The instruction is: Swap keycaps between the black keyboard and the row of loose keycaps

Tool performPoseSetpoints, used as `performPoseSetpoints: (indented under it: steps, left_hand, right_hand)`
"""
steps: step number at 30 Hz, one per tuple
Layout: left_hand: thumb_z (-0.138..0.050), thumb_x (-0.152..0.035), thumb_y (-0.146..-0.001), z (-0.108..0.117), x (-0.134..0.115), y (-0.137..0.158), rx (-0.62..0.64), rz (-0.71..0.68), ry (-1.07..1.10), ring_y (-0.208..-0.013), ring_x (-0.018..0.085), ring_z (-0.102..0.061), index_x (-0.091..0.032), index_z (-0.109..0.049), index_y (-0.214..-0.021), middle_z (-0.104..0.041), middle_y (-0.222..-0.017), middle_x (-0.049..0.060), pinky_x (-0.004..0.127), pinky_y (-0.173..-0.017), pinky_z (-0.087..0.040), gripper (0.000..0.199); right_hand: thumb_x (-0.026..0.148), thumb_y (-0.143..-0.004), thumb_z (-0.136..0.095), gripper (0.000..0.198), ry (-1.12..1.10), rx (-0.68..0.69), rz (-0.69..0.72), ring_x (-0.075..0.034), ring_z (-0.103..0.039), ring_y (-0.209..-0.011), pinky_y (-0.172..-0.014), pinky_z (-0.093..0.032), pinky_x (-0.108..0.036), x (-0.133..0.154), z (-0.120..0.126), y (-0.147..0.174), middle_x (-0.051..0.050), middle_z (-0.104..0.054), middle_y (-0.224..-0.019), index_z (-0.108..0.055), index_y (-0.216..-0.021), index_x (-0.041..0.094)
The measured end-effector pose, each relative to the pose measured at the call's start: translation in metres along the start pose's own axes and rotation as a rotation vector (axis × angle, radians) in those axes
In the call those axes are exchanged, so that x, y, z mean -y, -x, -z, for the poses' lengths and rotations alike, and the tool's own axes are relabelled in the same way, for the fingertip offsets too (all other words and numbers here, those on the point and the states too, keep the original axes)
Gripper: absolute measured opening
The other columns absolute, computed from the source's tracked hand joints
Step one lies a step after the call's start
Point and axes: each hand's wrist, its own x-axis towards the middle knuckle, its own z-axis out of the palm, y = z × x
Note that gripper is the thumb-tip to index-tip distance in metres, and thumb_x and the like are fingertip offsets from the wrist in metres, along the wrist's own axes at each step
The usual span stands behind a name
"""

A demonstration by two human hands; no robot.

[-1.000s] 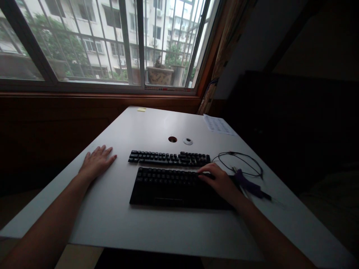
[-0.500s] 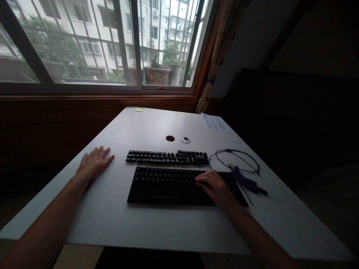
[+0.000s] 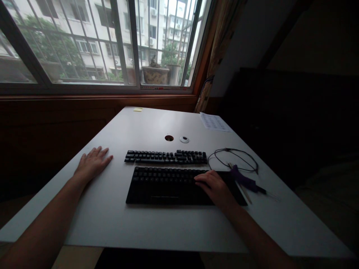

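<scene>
Black keyboard (image 3: 168, 189) | step: right hand (image 3: 214, 185) at its keys (image 3: 158, 175), grip closure unclear | left hand (image 3: 92, 163) spread flat on bench (image 3: 157, 228) | next move calls for precise fingertips

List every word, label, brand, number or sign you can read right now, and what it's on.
No text is readable.
Keyboard: key markings too small and dark.
Keycaps: any markings too small.
Paper: rows of marks, too faint and blurred.
Window strip: red marks, too small.
</scene>
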Motion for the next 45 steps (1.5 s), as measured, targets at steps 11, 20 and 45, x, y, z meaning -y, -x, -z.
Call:
performPoseSetpoints:
  steps: [11,20,45]
  left_hand:
    - [-0.021,-0.067,-0.098,0.002,-0.002,0.002,-0.005,0.005,0.006,-0.154,0.040,-0.022,-0.019,-0.035,-0.159,-0.025,-0.169,0.018,0.065,-0.119,-0.021,0.079]
    - [-0.022,-0.066,-0.097,0.003,-0.002,0.001,0.016,0.027,0.016,-0.156,0.040,-0.019,-0.021,-0.034,-0.160,-0.024,-0.170,0.016,0.063,-0.121,-0.019,0.078]
    - [-0.020,-0.065,-0.097,-0.001,0.000,-0.001,-0.009,0.020,-0.034,-0.156,0.036,-0.022,-0.020,-0.034,-0.160,-0.026,-0.169,0.015,0.064,-0.119,-0.023,0.079]
  right_hand:
    - [0.021,-0.096,-0.066,0.012,0.003,0.023,0.029,-0.024,-0.067,-0.091,-0.083,-0.059,-0.044,0.004,-0.001,-0.001,-0.003,-0.077,-0.100,-0.072,-0.103,0.029]
    - [0.022,-0.097,-0.064,0.024,0.123,0.042,0.053,-0.026,-0.068,-0.099,-0.089,-0.059,-0.049,0.014,0.008,0.007,-0.007,-0.074,-0.109,-0.071,-0.118,0.031]
    - [0.039,-0.092,-0.067,0.073,0.381,0.208,0.006,-0.030,-0.050,-0.141,-0.124,-0.027,-0.063,0.031,0.006,0.038,-0.008,-0.060,-0.146,-0.035,-0.156,0.026]
